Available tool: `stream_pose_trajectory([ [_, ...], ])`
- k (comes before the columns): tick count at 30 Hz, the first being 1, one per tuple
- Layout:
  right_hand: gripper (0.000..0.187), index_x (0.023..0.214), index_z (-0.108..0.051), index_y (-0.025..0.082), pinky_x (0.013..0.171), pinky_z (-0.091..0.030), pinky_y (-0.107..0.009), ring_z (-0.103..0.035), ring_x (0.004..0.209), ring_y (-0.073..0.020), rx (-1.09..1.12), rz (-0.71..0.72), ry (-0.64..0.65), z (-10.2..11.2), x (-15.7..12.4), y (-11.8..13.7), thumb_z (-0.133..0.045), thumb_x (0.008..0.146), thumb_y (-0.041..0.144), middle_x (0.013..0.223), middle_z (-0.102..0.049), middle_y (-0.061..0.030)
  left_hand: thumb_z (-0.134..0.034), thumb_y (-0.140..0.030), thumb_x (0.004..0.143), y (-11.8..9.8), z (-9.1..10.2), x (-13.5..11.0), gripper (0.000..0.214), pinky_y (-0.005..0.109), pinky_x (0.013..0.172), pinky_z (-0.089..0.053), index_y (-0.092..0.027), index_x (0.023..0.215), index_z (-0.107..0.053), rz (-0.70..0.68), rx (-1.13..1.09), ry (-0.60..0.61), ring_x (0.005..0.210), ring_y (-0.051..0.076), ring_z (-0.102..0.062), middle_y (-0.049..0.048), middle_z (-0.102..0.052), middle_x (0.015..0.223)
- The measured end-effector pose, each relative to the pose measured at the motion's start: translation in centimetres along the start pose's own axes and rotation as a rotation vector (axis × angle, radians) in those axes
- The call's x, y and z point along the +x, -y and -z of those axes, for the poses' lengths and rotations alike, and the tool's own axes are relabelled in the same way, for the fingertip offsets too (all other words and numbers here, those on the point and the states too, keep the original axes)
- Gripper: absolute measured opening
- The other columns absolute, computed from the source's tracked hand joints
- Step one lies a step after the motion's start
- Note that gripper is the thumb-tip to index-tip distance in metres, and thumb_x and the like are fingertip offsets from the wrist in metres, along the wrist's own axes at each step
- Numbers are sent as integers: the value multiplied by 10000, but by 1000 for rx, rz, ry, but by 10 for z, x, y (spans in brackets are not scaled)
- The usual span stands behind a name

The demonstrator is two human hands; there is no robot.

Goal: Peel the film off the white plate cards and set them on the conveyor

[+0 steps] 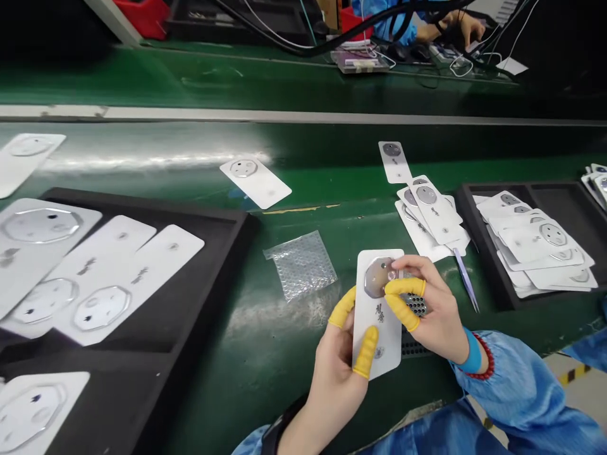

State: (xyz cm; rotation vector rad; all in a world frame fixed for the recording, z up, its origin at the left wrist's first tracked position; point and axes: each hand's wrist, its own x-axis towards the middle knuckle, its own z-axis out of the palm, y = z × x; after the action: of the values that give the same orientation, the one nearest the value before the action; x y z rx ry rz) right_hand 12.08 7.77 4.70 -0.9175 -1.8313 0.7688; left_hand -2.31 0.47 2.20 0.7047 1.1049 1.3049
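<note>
My left hand (339, 366) grips a white phone back cover (377, 313) from below, thumb and forefinger in yellow finger cots. On the cover is a round camera ring (378, 277) with dark lettering under it. My right hand (434, 309), also with yellow cots, pinches at the cover's right edge beside the ring. Under my right hand lies a small perforated dark block (416, 305), partly hidden.
Tweezers (465, 278) lie right of my hands. A loose stack of covers (431, 215) and a black tray (569, 196) of covers sit at right; another black tray (208, 253) at left. A bubble-wrap bag (301, 262) lies on the green belt. Another person's hand (462, 25) works far back.
</note>
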Motion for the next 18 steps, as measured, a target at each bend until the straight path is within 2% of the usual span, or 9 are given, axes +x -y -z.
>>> stream_pose_trajectory([
  [4,188,964,-660,222,977,-511,-446,-565,1129,-242,-68,12,-49,-7,-3,-1,-627,853,75,1194,-519,-106,-705,-308,848,-8,-7,-7,412,242,795,-573,-303,1246,-601,-12,-12,-46,978,204,-714,42,-747,1105],
  [8,213,972,-681,250,974,-518,-462,-544,1171,-259,-79,-12,-80,-6,-8,-3,-644,846,83,1228,-506,-95,-653,-313,883,-5,-5,-8,381,281,829,-569,-291,1261,-607,-66,46,-7,1005,233,-707,62,-742,1117],
  [13,176,928,-692,268,984,-504,-476,-513,1218,-275,-55,-47,-93,-6,-11,-3,-660,845,117,1280,-475,-82,-563,-159,923,5,6,-7,491,310,922,-534,-324,1382,-501,-173,172,127,1132,247,-658,77,-680,1265],
  [16,124,925,-651,261,1029,-472,-478,-484,1258,-276,-25,-123,-133,-5,-9,-2,-688,842,177,1311,-446,-79,-570,-78,897,8,10,-8,574,296,945,-513,-352,1393,-482,-234,242,131,1142,241,-656,63,-676,1281],
  [18,195,972,-573,255,1042,-470,-471,-486,1264,-267,53,-185,-157,-3,-7,-2,-714,836,257,1330,-436,-94,-584,-45,874,10,12,-10,608,285,935,-515,-351,1390,-488,-273,293,129,1116,239,-672,60,-690,1260],
])
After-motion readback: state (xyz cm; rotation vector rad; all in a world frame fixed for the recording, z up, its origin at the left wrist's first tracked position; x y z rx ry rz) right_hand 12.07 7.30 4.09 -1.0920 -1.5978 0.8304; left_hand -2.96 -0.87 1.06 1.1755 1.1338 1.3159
